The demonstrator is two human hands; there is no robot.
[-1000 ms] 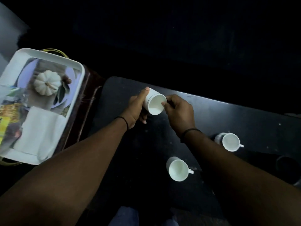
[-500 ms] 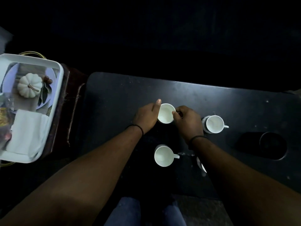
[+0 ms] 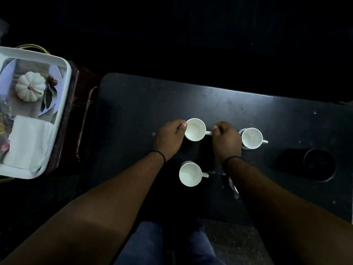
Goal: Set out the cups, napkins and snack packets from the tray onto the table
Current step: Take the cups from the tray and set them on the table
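Mid-frame, a cup (image 3: 195,129) stands upright on the dark surface (image 3: 133,111) btwn both hands: left hand (image 3: 169,138) curled w/ thumb against its left rim, right hand (image 3: 225,139) pinching its handle. Two more cups sit nearby, one (image 3: 251,138) just right of the right hand, one (image 3: 190,174) lower centre btwn the forearms. Tray (image 3: 65,77) at left edge holds folded napkins (image 3: 28,142), a small white pumpkin (image 3: 30,86) & snack packets (image 3: 3,127), partly cut off.

My only feed: head cam, wide-angle, looking steeply down at dark table (image 3: 238,111), close in; tray (image 3: 63,104) cut off at left edge.
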